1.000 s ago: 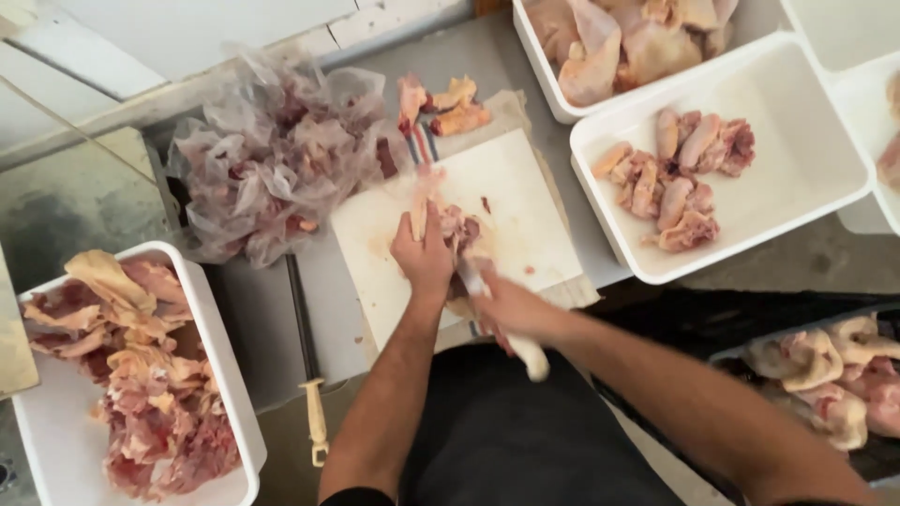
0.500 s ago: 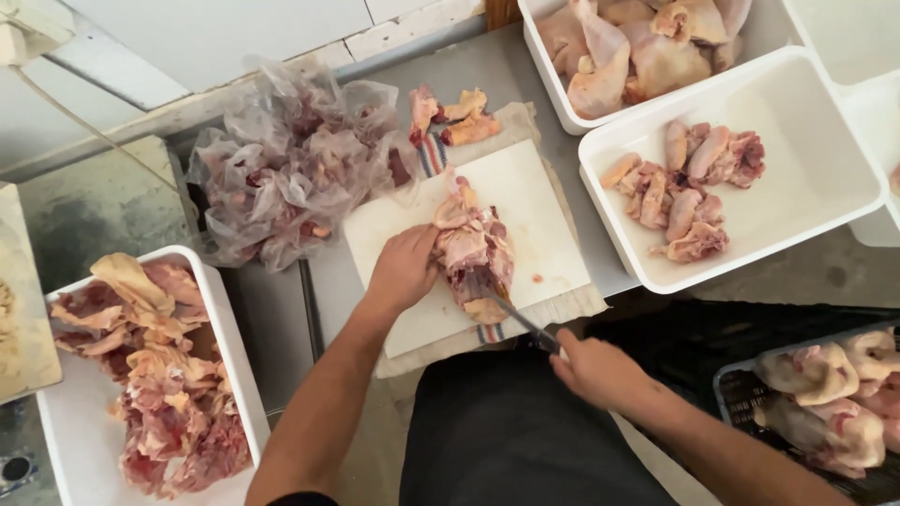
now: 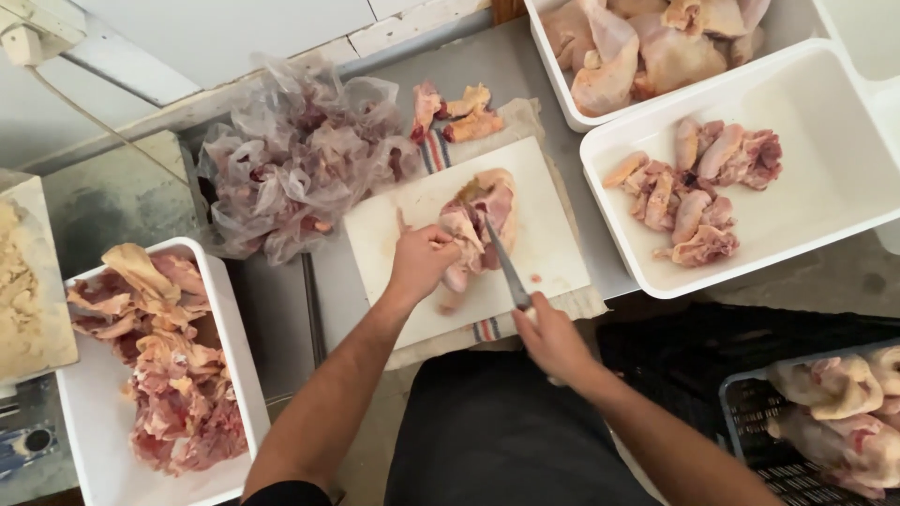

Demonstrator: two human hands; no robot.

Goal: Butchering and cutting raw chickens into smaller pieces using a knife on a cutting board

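Both forearms reach in from the near edge and converge on the white board (image 3: 553, 244) at the centre of the table. The left hand (image 3: 419, 264) lies palm down with its fingers curled over the near-left side of the chicken (image 3: 480, 223), pressing and gripping the meat. The right hand (image 3: 551, 335) sits at the board's near edge, closed in a fist around the handle of the knife (image 3: 503, 264); the handle itself is hidden inside the grip. The blade runs away from the person and slightly left, its tip lying in the chicken just right of the left hand.

The chicken is a raw, pale pink piece with yellowish skin at its far end, lying on the far-middle part of the board, partly opened along the blade. The board rests on a striped cloth (image 3: 487, 328).

Far left of the board lies a heap of crumpled plastic bags (image 3: 291, 159). Beyond the board sit a few scraps (image 3: 464, 111). On the right, a white tray (image 3: 825, 187) holds cut pieces, and a further tray (image 3: 600, 117) holds larger skin-on parts. At the near left, another tray (image 3: 234, 347) is heaped with trimmings. At the near right, a dark crate (image 3: 750, 412) holds whole birds.
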